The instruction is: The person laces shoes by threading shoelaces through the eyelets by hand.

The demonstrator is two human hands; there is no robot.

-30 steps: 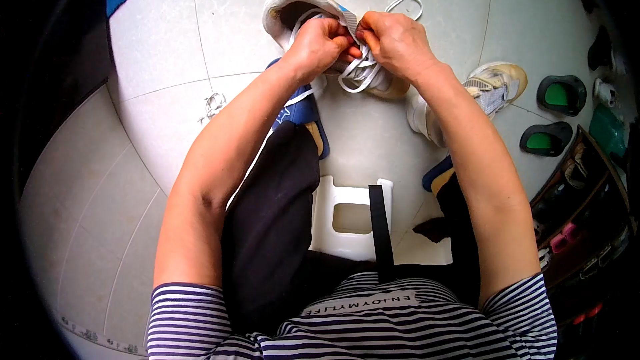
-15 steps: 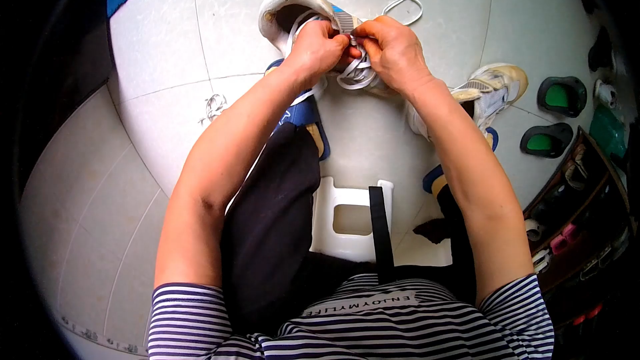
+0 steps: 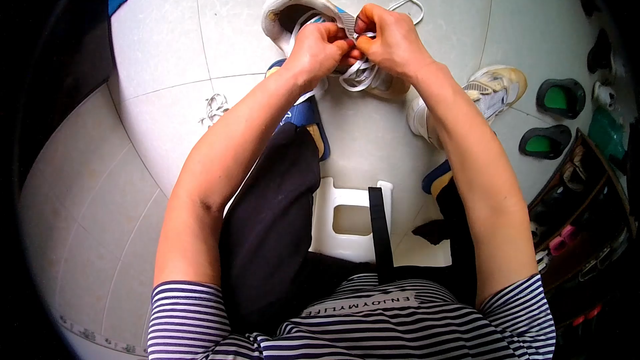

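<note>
A white sneaker [image 3: 271, 21] with grey and blue trim lies on its side on the floor in front of me, its opening turned to the left. My left hand [image 3: 321, 47] is closed over its lacing, fingertips pinched on the white shoelace [image 3: 358, 80]. Close beside it, my right hand [image 3: 392, 39] pinches the same lace near the eyelets. Loose lace loops hang below the fingers, and another loop lies beyond my right hand. The exact spot between the fingertips is partly hidden. A second sneaker [image 3: 499, 89], yellowed at the toe, rests to the right, partly behind my right forearm.
A bundle of white lace [image 3: 215, 108] lies on the tiles at left. Two dark slippers with green insoles [image 3: 556, 98] sit at right, near a shoe rack [image 3: 587, 190]. A white plastic stool [image 3: 343, 243] is below me. Blue slippers [image 3: 303, 113] are at my feet.
My right hand has risen slightly and turned, its fingers drawn upward with the lace. The left hand stays nearly in place, and the sneaker has shifted slightly right.
</note>
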